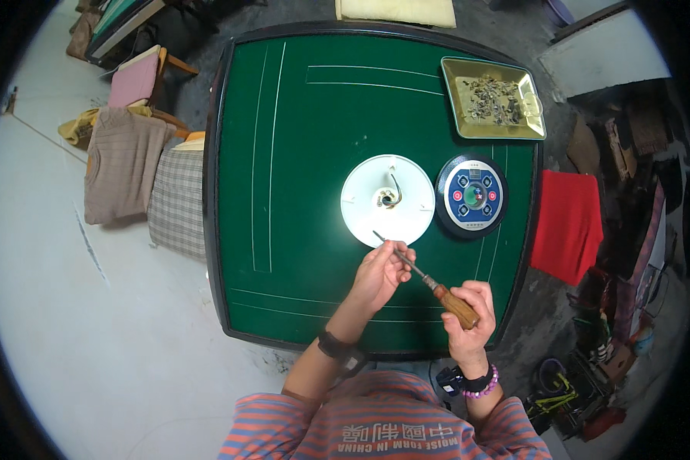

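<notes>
A screwdriver (454, 305) with a wooden handle and a long metal shaft is held slantwise between my two hands over the green table. My right hand (475, 331) is closed round the handle. My left hand (377, 277) pinches the shaft near its tip, fingers pressed together; whether they also hold a small part is too small to tell. Just beyond the fingers lies a white round dish-shaped part (364, 188), with a dark wire (395, 188) and small brassy bits at its middle. The tip of the screwdriver points over its near rim.
Right of the white part sits a round control panel (474, 220) with buttons, set into the mahjong table (314, 169). A gold tray (458, 126) with many small metal parts stands at the far right corner. Chairs with cloths (178, 201) and a red-covered seat (567, 222) flank the table.
</notes>
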Demonstrator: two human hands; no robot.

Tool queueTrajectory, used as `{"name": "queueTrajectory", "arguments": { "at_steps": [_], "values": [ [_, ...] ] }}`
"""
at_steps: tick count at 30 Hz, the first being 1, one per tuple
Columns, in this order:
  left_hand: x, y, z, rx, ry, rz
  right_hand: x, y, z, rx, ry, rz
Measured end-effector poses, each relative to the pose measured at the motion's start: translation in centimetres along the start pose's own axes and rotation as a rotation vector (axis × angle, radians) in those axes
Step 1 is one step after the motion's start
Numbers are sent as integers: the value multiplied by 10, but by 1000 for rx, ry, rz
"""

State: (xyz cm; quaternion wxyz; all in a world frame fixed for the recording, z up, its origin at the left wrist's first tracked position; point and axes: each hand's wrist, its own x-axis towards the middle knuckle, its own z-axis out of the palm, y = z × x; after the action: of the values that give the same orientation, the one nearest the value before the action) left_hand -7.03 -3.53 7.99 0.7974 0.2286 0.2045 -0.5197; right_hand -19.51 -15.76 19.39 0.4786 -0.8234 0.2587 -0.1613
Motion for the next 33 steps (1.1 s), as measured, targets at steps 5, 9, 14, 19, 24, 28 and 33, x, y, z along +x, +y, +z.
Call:
{"name": "queueTrajectory", "arguments": {
  "at_steps": [5, 9, 14, 19, 24, 28, 33],
  "values": [
    [15, -9, 12, -28, -37, -70, 25, -6, 10, -30, 2, -60],
    [27, -13, 12, -76, -48, -73, 41, -3, 20, -39, -12, -103],
    [39, -12, 12, -125, -71, -77, 57, -3, 26, -58, -26, -139],
    [48, -13, 14, -161, -60, -95, 69, -3, 31, -138, -49, -190],
    [49, -10, 16, -176, -21, -84, 74, 0, 34, -137, -62, -198],
    [50, -9, 14, -194, -23, -88, 76, 0, 36, -135, -75, -190],
    [52, -9, 13, -200, -29, -92, 76, -1, 37, -155, -82, -184]
  ]
}}
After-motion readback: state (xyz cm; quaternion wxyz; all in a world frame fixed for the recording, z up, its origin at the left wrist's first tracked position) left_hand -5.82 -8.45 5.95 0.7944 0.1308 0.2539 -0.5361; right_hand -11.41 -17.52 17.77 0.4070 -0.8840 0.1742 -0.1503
